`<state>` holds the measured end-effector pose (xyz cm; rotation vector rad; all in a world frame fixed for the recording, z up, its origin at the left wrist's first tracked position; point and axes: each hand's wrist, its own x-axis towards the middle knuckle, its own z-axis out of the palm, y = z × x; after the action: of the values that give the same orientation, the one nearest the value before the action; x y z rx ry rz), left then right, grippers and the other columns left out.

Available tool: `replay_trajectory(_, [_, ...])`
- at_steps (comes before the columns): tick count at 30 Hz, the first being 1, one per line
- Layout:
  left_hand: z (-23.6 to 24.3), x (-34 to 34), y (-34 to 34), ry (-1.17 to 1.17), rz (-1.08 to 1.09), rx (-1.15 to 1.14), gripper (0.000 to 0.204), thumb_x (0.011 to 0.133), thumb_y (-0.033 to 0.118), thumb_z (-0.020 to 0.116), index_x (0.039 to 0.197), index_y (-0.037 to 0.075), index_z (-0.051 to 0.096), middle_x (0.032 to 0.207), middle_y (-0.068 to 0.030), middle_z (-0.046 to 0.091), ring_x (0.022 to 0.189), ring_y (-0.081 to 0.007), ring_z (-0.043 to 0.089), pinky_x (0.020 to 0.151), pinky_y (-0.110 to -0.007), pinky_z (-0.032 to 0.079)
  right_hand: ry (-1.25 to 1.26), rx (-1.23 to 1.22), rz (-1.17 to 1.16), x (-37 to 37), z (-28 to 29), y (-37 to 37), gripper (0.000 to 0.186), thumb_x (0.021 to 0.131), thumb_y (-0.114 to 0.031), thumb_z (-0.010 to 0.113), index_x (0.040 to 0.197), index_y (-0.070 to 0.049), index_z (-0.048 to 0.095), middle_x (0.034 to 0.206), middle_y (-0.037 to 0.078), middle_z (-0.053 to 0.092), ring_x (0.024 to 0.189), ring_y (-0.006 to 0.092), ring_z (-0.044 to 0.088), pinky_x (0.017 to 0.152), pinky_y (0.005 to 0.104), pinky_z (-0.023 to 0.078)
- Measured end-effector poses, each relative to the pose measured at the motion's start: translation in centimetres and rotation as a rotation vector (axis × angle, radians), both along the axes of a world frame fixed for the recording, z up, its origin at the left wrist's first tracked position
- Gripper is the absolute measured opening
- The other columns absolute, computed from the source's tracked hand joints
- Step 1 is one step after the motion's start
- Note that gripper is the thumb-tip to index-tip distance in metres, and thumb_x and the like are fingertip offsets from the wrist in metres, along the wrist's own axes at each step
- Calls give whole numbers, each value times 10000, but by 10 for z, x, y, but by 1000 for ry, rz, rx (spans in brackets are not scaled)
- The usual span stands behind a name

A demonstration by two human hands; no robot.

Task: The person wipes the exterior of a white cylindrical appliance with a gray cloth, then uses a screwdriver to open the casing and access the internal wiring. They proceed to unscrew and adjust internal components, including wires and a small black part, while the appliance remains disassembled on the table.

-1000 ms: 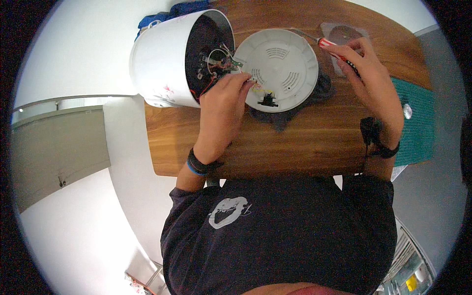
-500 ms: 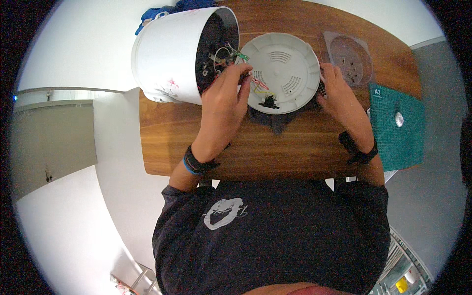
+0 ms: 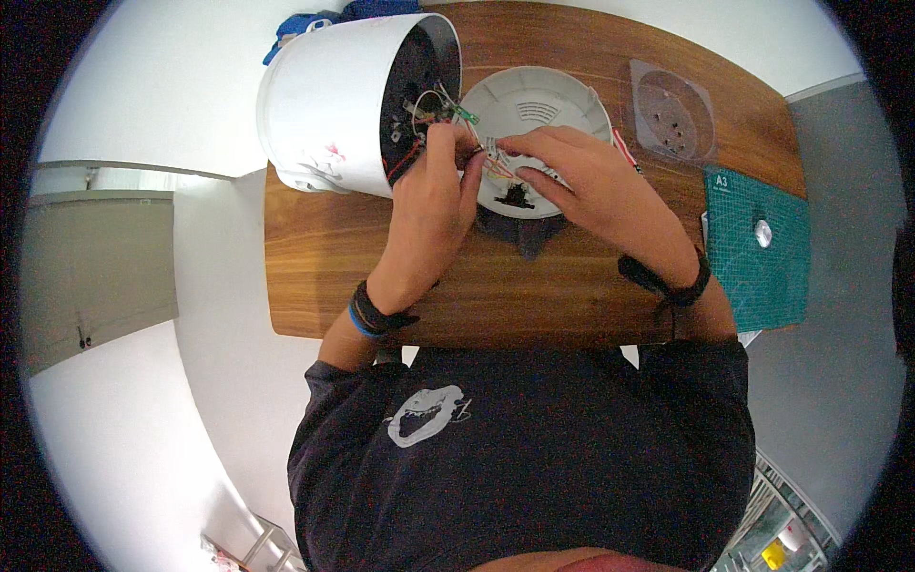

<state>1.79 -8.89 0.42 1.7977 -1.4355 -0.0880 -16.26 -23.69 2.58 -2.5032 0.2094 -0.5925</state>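
Observation:
My left hand (image 3: 429,195) is closed in a pinch on thin wires and a small pale connector (image 3: 488,146) at the mouth of the white cylindrical housing (image 3: 319,100). Inside it show loose wires and a small green board (image 3: 463,113). My right hand (image 3: 610,191) reaches over the round white vented plate (image 3: 534,86), index fingertip at the connector and thumb apart below it. A black component (image 3: 515,196) with yellow wires sits on the plate. A red-and-white screwdriver (image 3: 624,148) lies at the plate's right, partly hidden.
The wooden table (image 3: 324,257) also holds a clear tray (image 3: 701,114) with several small screws, a green cutting mat (image 3: 758,286) with a round silvery object (image 3: 762,232), dark cloth (image 3: 524,236) under the plate, and blue fabric (image 3: 295,33) behind the housing.
My right hand has let go of the screwdriver, which now lies beside the plate, and moved left to the connector. My left hand stays on the wires.

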Motion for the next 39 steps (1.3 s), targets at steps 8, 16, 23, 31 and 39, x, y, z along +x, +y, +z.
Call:
replay_trajectory(8, [1,2,3,-11,20,19,340,1044,93,772,1274,64,523,1095,-195,791,991,-403,810,764,-480,634,-39,40,46,32,-7,-11,193,1013,-151,759,1178,-52,771,1046,172,779,967,390,755,838,474,596])
replay_trajectory(16, [-2,-2,2,29,29,38,353,1058,87,749,1334,68,529,1127,-202,795,1041,-411,801,826,-497,631,48,181,28,44,-11,-20,163,988,-78,794,1140,-20,774,1040,137,797,935,258,792,829,370,631])
replay_trajectory(23, [-6,2,2,-11,-24,15,295,1061,69,707,1343,45,625,1265,-240,766,1115,-427,771,916,-493,620,28,206,78,47,-11,-24,167,947,-48,814,1090,-4,739,998,125,782,928,240,782,854,361,626])
replay_trajectory(31, [-6,6,3,-61,-104,30,235,999,-58,616,1224,9,607,1151,-225,698,1049,-482,712,832,-559,601,74,246,151,49,-18,-26,194,935,-96,791,1070,-23,673,979,148,731,932,311,740,842,423,596])
replay_trajectory(39, [-4,8,4,-92,-109,142,267,963,-77,575,1199,46,599,1107,-209,683,1004,-484,709,800,-569,596,125,262,215,45,-19,-29,152,1004,-49,727,1101,-17,615,1040,142,701,972,276,723,869,405,586])
